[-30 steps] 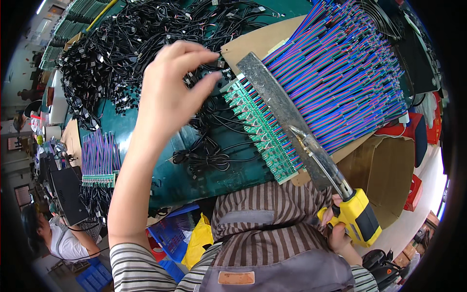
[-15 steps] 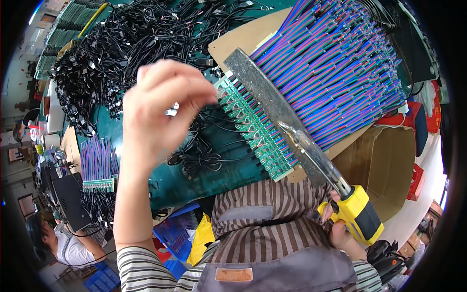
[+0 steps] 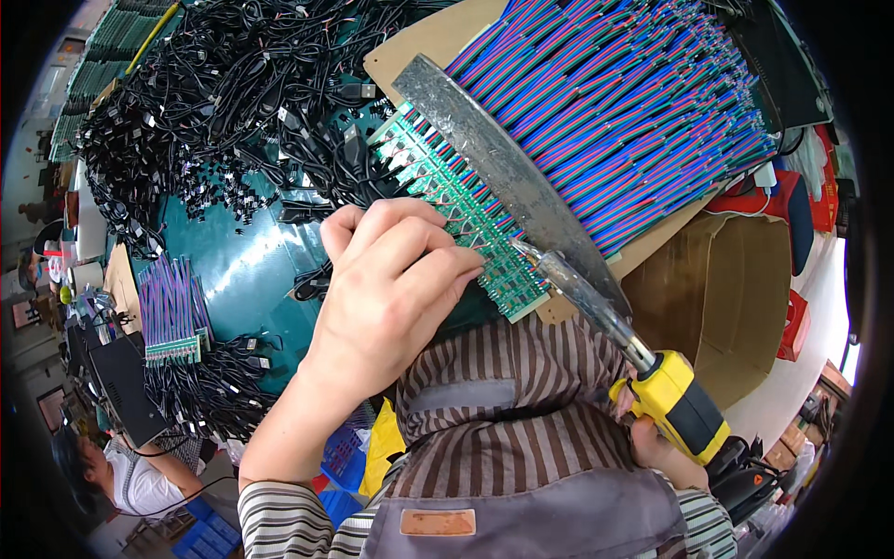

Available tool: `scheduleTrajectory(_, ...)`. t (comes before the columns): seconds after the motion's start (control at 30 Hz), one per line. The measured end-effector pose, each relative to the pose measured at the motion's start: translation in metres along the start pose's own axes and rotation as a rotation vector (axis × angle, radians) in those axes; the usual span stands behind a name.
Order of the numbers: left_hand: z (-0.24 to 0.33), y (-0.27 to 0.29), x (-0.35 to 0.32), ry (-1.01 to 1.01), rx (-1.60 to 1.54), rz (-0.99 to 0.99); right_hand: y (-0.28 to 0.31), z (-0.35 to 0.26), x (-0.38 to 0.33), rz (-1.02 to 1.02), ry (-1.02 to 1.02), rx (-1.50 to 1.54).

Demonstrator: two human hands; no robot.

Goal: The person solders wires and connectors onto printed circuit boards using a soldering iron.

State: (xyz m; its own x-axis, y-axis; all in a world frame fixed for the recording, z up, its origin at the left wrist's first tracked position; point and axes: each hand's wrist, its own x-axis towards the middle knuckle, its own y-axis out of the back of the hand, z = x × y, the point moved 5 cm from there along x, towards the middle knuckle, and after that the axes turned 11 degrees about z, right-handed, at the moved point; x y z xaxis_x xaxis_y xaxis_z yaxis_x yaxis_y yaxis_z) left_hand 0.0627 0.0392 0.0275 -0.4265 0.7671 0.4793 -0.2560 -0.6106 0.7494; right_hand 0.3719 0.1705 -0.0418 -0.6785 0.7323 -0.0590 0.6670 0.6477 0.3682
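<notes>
Left hand [image 3: 396, 279] is curled, fingertips pressing on the green board strip [image 3: 456, 205] at its near end. Right hand [image 3: 652, 447] is wrapped around the yellow iron [image 3: 675, 405], tip at the pads just beside those fingertips. Looks like a soldering step, wire to board. The strip lies under the metal bar [image 3: 507, 177], ribbon wires [image 3: 624, 112] fanning beyond. Next calls for steady tip placement on the adjacent pad — fingers are close.

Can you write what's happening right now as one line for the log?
left hand: fingers curled at green circuit boards | right hand: gripping yellow-handled soldering iron, tip at boards | metal bar across ribbon wires
</notes>
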Motion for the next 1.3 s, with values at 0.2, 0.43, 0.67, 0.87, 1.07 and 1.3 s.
scheduleTrajectory(0.2,0.002,0.004,0.001,-0.030,0.038,-0.017,-0.004,-0.003,0.003,-0.022,0.008,-0.023)
scheduleTrajectory(0.43,0.010,0.002,-0.001,-0.038,0.175,-0.022,-0.009,-0.020,0.014,-0.061,0.050,-0.041)
scheduleTrajectory(0.67,0.006,-0.002,-0.002,-0.088,0.173,0.002,-0.011,-0.031,0.021,-0.013,-0.002,-0.018)
scheduleTrajectory(0.87,0.007,-0.006,-0.002,-0.110,0.166,0.012,-0.013,-0.033,0.018,-0.018,0.094,-0.051)
scheduleTrajectory(1.07,0.002,-0.010,-0.005,-0.102,0.105,0.009,-0.015,-0.044,0.029,-0.064,0.181,-0.102)
scheduleTrajectory(1.3,0.006,-0.008,-0.003,-0.108,0.152,-0.008,-0.022,-0.052,0.031,-0.057,0.302,-0.126)
